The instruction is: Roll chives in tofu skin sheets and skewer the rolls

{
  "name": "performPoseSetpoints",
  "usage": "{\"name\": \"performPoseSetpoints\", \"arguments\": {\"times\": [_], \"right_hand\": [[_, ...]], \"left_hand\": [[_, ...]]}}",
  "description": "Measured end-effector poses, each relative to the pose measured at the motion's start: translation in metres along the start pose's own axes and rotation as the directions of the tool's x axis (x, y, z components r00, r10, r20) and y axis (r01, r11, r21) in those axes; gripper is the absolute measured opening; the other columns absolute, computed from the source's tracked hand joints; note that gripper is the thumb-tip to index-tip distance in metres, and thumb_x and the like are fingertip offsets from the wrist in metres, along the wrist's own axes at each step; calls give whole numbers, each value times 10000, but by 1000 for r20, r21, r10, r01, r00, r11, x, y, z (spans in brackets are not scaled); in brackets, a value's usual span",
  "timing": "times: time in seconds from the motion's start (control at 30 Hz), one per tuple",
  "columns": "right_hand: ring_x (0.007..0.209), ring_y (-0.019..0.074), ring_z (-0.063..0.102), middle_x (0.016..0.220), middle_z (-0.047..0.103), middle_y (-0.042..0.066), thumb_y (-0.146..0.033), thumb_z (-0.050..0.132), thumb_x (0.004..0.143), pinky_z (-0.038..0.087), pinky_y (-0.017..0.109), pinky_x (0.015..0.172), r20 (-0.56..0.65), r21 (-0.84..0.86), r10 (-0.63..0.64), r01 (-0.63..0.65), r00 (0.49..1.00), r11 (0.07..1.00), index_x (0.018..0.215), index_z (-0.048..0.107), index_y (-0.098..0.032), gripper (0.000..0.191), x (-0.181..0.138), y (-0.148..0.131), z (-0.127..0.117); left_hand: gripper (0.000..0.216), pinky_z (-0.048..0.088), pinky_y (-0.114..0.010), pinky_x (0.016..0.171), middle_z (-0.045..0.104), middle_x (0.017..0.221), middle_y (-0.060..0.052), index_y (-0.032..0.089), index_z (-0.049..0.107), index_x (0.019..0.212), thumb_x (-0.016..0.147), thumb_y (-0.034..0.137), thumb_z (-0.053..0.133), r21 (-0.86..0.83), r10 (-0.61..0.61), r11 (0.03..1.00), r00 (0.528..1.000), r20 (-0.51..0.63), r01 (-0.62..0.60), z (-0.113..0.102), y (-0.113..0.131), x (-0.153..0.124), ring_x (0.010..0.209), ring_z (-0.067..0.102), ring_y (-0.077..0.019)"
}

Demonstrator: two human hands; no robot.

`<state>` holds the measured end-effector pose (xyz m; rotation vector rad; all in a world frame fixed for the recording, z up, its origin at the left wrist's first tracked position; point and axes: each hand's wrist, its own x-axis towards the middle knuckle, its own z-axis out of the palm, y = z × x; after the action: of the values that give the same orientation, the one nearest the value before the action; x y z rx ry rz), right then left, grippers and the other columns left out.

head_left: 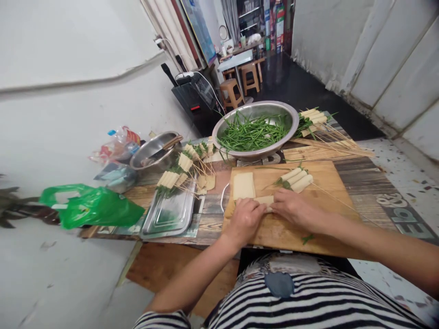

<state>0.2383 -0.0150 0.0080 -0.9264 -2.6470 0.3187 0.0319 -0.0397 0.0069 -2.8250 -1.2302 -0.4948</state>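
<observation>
My left hand (244, 220) and my right hand (295, 208) meet over a pale tofu-skin roll (265, 200) on the wooden cutting board (308, 237). Fingers of both are curled and pressed on the roll. A flat stack of tofu sheets (243, 185) lies just behind my left hand. A skewer with three finished rolls and green stems (295, 179) lies behind my right hand.
A large steel bowl of green chives (255, 130) stands at the back of the table. Bare bamboo skewers (329, 146) and more rolls (313, 116) lie to its right. At left are a steel tray (169, 212), finished skewers (181, 171), a small bowl (154, 151) and a green bag (96, 205).
</observation>
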Motion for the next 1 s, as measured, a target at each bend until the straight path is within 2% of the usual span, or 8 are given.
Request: {"name": "performPoseSetpoints", "arguments": {"times": [0.13, 0.3, 0.37, 0.43, 0.57, 0.67, 0.9, 1.0], "right_hand": [[711, 155, 437, 717, 559, 57, -224, 438, 965, 317, 302, 646, 62, 3, 11, -11, 998, 1000, 666, 637, -134, 370, 6, 4, -7], [822, 199, 453, 864, 582, 94, -192, 322, 988, 352, 334, 710, -126, -220, -157, 127, 979, 967, 985, 642, -121, 328, -7, -8, -3], [799, 196, 447, 837, 571, 90, -159, 301, 984, 353, 336, 707, -170, -273, -210, 159, 963, 949, 992, 633, -110, 336, -9, -12, 1], [766, 190, 435, 796, 557, 79, -148, 318, 976, 345, 333, 693, -175, -292, -173, 117, 969, 949, 920, 640, -111, 329, -6, -12, 4], [744, 187, 441, 765, 564, 69, -184, 423, 946, 321, 328, 665, -79, -211, -9, -8, 997, 977, 744, 638, -143, 298, 11, -1, -1], [693, 172, 444, 717, 569, 53, -189, 450, 934, 310, 324, 655, 36, -119, 6, -1, 999, 993, 678, 632, -151, 316, 23, 9, -9], [811, 200, 465, 855, 615, 91, -198, 428, 948, 330, 347, 725, 14, -235, -90, 91, 996, 968, 903, 674, -128, 260, 21, 10, -10], [809, 198, 470, 850, 623, 74, -206, 450, 942, 333, 344, 727, 39, -189, -105, 111, 994, 976, 972, 689, -156, 246, 22, 16, -13]], "left_hand": [[231, 336, -329, 744, 621, 850, -49, 176, 637, 972, 974, 302, 443, 69, 47, 996, 999, 10, -48, 2, 0, 0, 840, 504, -181], [285, 320, -328, 714, 580, 795, -30, 194, 629, 768, 965, 313, 462, 73, -2, 997, 994, 110, -6, -7, -6, 18, 808, 484, -179], [296, 318, -324, 694, 572, 783, -25, 194, 625, 754, 966, 316, 459, 73, -9, 997, 992, 125, 0, -9, -6, 21, 778, 481, -175], [273, 324, -325, 698, 579, 784, -25, 194, 631, 815, 975, 306, 440, 82, -27, 996, 995, 94, 19, -8, -5, 19, 774, 485, -175], [213, 335, -356, 750, 604, 849, -52, 185, 621, 920, 973, 290, 444, 136, -31, 990, 999, 13, 29, -3, -1, 12, 851, 504, -198], [168, 333, -367, 758, 607, 860, -57, 177, 612, 932, 960, 256, 467, 146, 4, 989, 999, 32, -8, -3, -2, 13, 864, 507, -202], [253, 300, -366, 731, 642, 769, -35, 192, 656, 780, 955, 238, 479, 74, -88, 994, 990, 108, 81, -10, -10, 33, 815, 527, -191], [271, 292, -357, 702, 667, 740, -40, 201, 690, 763, 945, 270, 502, 22, -138, 990, 980, 142, 136, -11, -11, 37, 752, 541, -185]]}}
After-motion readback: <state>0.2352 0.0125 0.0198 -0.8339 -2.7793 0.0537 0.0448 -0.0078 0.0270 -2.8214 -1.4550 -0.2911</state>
